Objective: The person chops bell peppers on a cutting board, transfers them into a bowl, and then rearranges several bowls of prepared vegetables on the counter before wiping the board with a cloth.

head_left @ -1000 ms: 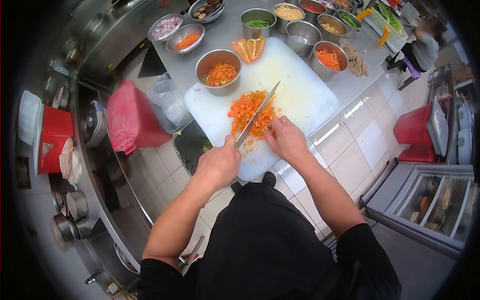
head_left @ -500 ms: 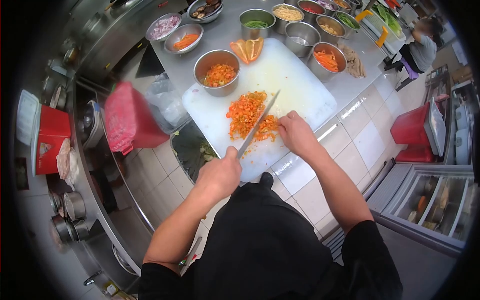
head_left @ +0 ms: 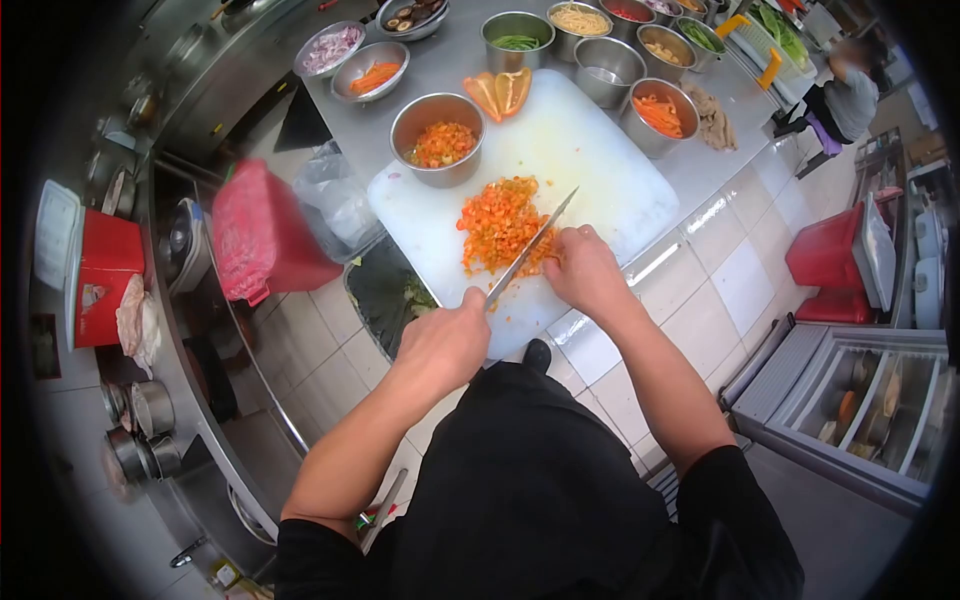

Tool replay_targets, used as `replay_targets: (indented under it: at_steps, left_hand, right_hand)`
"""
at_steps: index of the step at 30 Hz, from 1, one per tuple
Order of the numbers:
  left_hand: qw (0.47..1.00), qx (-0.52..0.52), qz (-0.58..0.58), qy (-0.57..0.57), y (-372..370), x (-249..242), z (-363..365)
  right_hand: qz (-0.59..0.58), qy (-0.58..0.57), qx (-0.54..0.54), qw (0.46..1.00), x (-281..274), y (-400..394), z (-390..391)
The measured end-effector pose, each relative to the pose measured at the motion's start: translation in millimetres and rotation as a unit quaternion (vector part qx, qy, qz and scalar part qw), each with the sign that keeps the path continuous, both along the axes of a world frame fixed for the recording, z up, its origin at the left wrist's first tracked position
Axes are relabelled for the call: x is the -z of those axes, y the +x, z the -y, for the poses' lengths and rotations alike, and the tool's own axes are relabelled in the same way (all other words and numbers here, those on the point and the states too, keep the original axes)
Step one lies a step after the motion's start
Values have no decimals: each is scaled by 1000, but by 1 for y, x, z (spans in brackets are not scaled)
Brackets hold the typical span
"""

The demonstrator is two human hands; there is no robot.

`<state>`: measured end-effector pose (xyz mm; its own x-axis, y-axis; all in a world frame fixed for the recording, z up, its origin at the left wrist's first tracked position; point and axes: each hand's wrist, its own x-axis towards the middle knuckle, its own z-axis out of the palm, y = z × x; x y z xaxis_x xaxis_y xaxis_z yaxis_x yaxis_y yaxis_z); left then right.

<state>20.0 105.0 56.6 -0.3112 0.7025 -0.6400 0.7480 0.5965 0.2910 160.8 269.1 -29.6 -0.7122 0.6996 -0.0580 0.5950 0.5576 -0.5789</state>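
Observation:
My left hand [head_left: 447, 342] is wrapped round the handle of a kitchen knife [head_left: 532, 248], whose blade points away and to the right over the white cutting board [head_left: 610, 165]. Under and left of the blade lies a heap of diced orange bell pepper [head_left: 497, 218]. On the right side of the blade, my right hand [head_left: 588, 268] has its fingers curled down against pepper pieces at the edge of the heap; its fingertips are partly hidden. A metal bowl [head_left: 437, 165] holding more diced pepper stands on the board's far left part. Cut pepper halves [head_left: 498, 95] lie at the far edge.
Metal bowls with pepper strips [head_left: 657, 117], green slices [head_left: 516, 42] and chopped onion [head_left: 330, 50] stand round the board. A red bin [head_left: 262, 230] is at the left, an open drawer fridge [head_left: 850, 400] at the right. Another person [head_left: 845, 95] is at the far right.
My right hand has moved slightly down and left, closer to the blade. The knife has shifted a little to the right with my left hand. The view has moved slightly.

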Motion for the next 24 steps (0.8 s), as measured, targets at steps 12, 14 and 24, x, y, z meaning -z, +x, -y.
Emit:
replay_targets:
  at_steps: [12,14,24]
  left_hand:
    - [1000,13,12,5,6,24,1]
    - [1000,11,10,12,5,33,0]
    - [1000,26,16,8,6,33,-4]
  right_hand:
    - [18,-34,-16,999,0,6,-5]
    - [23,-58,-23,998,-3,3,-7]
    - [29,-58,6,998,-3,11,-1]
